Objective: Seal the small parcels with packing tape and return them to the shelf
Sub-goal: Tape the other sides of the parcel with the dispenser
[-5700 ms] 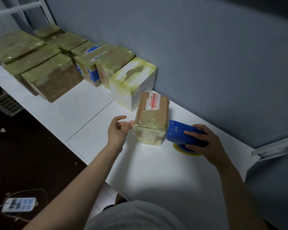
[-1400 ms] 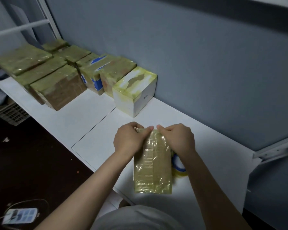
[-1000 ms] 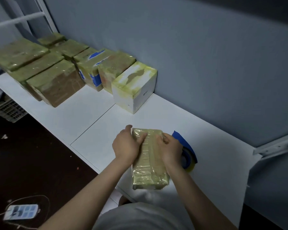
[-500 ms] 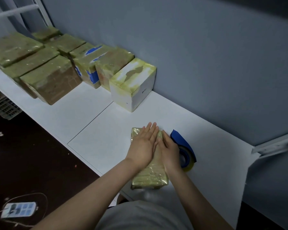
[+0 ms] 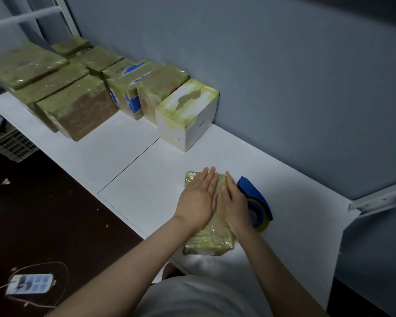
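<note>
—Parcel (image 5: 209, 244) lies flat on the white shelf top (image 5: 135, 179), its near end close to the front edge. You have your left hand (image 5: 198, 200) and right hand (image 5: 234, 202) on top of it, side by side, with straight fingers pressing down and neither hand gripping.

—That edge is my worry for you. If you stroke the tape down towards yourself with flat palms, the glossy wrap could skid and the parcel could go over the lip. Rub away from you, or hold it with one hand.

—Mind the blue tape dispenser (image 5: 256, 197) too. It sits just beside your right hand, and a sideways sweep could knock it along the shelf or catch your wrist on its cutter. You can't see the cutter from here.

—The wrap looks wrinkled at the near end. If you press fast, you may trap creases and leave the seal weak.

—Your hands hide most of the top, so you can't tell whether the seam is fully covered. Nor can you tell whether a strip joins the parcel to the roll.

—The underside is hidden as well. The taped boxes (image 5: 78, 110) beyond the white box (image 5: 188, 115) blur towards the far end, so the free space there is hard to judge.
</note>
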